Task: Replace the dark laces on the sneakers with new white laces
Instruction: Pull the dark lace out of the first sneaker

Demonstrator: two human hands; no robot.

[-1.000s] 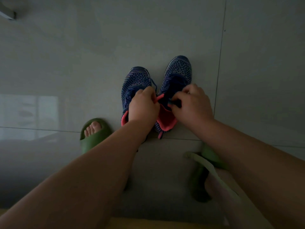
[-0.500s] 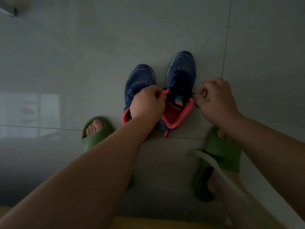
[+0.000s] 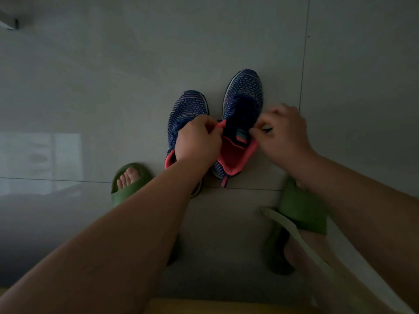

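Two blue knit sneakers with pink lining stand side by side on the grey tiled floor, toes pointing away. My left hand (image 3: 198, 140) pinches the pink collar of the right sneaker (image 3: 243, 98) at its left edge and hides the back half of the left sneaker (image 3: 188, 107). My right hand (image 3: 282, 132) is at that sneaker's right side, fingers curled, pinching a bit of dark lace (image 3: 267, 130). A white lace (image 3: 292, 232) lies over my right leg at lower right.
My feet in green slides (image 3: 127, 177) rest on the floor, one left of the sneakers, the other (image 3: 301, 209) at lower right. Floor tile joints run past the shoes. A yellow edge (image 3: 204, 307) shows at the bottom.
My right hand drew out to the right with the dark lace, then came back in toward the sneaker's side. My left hand kept its hold on the collar.
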